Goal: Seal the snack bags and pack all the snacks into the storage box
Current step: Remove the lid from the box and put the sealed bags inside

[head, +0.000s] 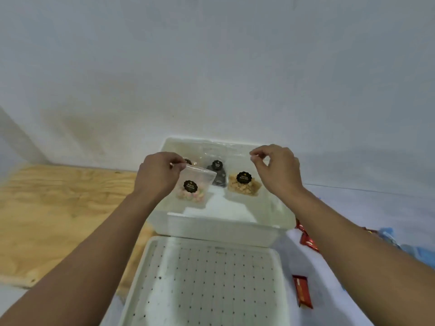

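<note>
Left hand [160, 175] lowered a small snack bag [194, 188] into the storage box [226, 228], frame centre.

Left thumb and fingers pinched the bag's top left corner; the bag hung over the box's left part, pink-and-pale bits at its bottom, seal looked closed but too blurred to confirm. Right hand [276, 168] hovered over the box's right side, fingertips curled together, apparently holding nothing. Step judged: packing. Next: release the bag beside the dark bag [217, 175] and the tan-snack bag [244, 184] already inside, then fetch the red wrapped snacks [303, 290] still out at lower right. Perforated white lid [207, 278] lay just below the box, wooden board [58, 208] at left; neither blocked the drop.
</note>
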